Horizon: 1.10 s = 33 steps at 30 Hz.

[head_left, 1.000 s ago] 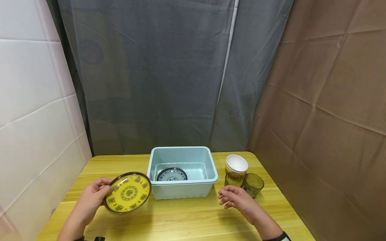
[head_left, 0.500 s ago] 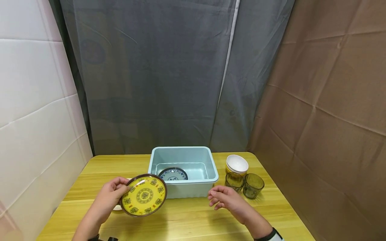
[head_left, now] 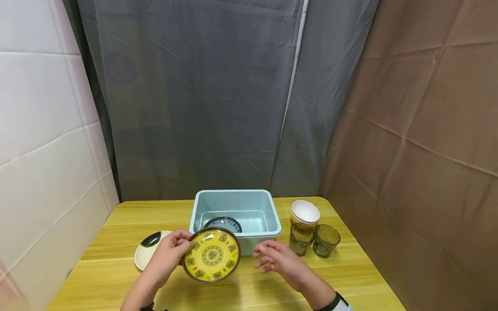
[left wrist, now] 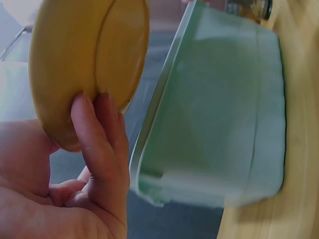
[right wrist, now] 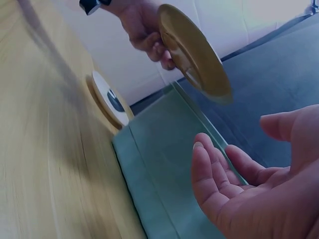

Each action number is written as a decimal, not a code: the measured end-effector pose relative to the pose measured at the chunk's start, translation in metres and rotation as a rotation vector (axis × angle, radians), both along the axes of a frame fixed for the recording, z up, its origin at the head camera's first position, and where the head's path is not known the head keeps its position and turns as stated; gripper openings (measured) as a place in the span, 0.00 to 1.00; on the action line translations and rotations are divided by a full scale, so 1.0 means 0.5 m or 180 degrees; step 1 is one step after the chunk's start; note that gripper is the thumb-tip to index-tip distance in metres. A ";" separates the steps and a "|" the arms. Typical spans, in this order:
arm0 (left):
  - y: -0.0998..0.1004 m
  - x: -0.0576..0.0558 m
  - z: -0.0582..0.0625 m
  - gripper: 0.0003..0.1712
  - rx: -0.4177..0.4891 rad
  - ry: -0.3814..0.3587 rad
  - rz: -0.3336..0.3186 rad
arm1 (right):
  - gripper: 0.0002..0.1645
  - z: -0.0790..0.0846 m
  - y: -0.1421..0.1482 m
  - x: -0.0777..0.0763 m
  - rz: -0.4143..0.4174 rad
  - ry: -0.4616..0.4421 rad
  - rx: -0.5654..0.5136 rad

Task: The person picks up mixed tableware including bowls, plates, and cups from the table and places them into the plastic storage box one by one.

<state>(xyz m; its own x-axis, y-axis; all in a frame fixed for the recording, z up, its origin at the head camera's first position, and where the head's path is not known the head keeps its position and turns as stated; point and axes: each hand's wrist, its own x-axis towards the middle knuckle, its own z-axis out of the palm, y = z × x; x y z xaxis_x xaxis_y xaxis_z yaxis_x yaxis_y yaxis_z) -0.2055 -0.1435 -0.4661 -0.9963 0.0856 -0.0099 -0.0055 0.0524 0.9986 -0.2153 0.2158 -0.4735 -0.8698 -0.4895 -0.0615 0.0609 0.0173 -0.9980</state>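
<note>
My left hand (head_left: 171,255) pinches a yellow plate (head_left: 212,255) with a brown rim by its left edge, thumb on the patterned face and fingers behind. In the left wrist view the fingers (left wrist: 97,134) press on the plain underside of the plate (left wrist: 89,59). The plate is tilted up above the table, in front of a light blue bin (head_left: 253,246) and overlapping its front wall. Inside the bin lies a blue-and-white plate (head_left: 223,223), partly hidden. My right hand (head_left: 278,261) hovers to the right of the yellow plate, holding nothing, its fingers loosely bent.
A white plate with a dark green patch (head_left: 145,255) lies on the table (head_left: 116,285) at left, partly behind my left hand. At right stand two dark green glasses (head_left: 301,238) and white bowls (head_left: 305,211) stacked on something yellow. Curtains enclose the table.
My left hand has carried the yellow plate rightward to the front of the bin, uncovering the white plate. My right hand has moved left, away from the glasses.
</note>
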 end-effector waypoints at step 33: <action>0.138 0.000 -0.036 0.14 0.0370 0.0022 0.0008 | 0.19 0.002 -0.016 -0.002 0.0081 -0.0416 -0.0503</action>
<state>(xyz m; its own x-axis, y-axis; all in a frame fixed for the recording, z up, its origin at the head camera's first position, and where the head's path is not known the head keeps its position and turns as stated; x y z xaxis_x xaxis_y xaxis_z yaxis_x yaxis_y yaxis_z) -0.2056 -0.0745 -0.4843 -0.9965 0.0833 0.0068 0.0015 -0.0638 0.9980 -0.2164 0.2078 -0.4726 -0.8467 -0.5237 -0.0937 0.1915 -0.1356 -0.9721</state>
